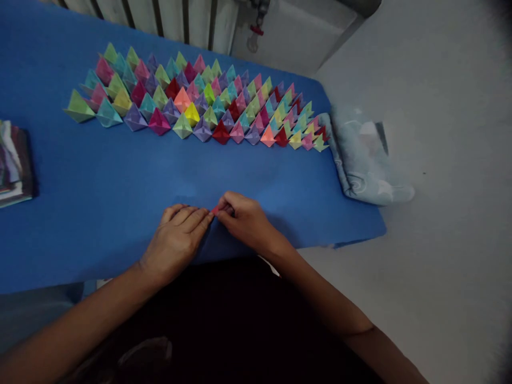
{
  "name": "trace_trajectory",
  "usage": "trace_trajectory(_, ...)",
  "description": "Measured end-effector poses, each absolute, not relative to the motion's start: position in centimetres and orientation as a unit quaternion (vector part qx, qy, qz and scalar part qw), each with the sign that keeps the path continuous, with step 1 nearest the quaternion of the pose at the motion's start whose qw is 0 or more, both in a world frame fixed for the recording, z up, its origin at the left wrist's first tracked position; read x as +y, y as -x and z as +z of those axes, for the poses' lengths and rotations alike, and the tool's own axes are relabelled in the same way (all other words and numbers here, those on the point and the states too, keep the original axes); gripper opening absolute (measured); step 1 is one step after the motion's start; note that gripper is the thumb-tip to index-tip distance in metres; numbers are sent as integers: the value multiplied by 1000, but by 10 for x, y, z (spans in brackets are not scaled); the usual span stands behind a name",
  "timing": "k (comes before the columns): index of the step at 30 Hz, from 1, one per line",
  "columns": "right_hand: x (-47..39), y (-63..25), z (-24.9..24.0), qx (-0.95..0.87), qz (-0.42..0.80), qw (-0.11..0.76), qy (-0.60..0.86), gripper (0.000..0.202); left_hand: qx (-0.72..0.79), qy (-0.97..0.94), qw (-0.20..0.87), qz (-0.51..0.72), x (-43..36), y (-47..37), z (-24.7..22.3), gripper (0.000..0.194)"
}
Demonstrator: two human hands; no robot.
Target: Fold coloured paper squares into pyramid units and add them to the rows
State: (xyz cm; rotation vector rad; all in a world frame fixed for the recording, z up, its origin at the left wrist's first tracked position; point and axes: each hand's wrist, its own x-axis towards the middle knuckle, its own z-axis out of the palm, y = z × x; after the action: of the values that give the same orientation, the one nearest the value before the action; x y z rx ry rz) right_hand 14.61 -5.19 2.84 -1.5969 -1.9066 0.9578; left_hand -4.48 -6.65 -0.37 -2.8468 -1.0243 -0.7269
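Note:
A small pinkish-red piece of folded paper [215, 210] shows between my two hands, mostly hidden by the fingers. My right hand [247, 220] pinches it between thumb and curled fingers. From the other side, the fingers of my left hand [178, 234], pressed together, meet the same paper at their tips. Both hands are low over the blue tabletop [132, 197], close to its near edge. Beyond them stand many folded paper boats [183, 126] in several colours, set close together in long slanting rows.
A folded grey-blue cloth [362, 160] lies at the table's right end, against the pale wall [448, 213]. At the far left is a stack of books or papers [16, 165]. Behind the table are a white radiator [172, 18] and a red-handled valve [256, 30].

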Motion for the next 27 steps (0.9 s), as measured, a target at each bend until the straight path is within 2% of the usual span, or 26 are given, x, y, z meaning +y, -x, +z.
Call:
trace_trajectory(10,-43,-142,36,-708,343,170,593,16,-340,912,43,-225,-67,44,-1,34)
trace_trajectory(19,-40,-145,36,-697,369,174,590,14,-367,903,3,-224,-74,47,-8,41)
trace_trajectory(27,-39,-157,39,-700,357,140,603,16,-364,905,-9,-218,-72,48,-5,37)
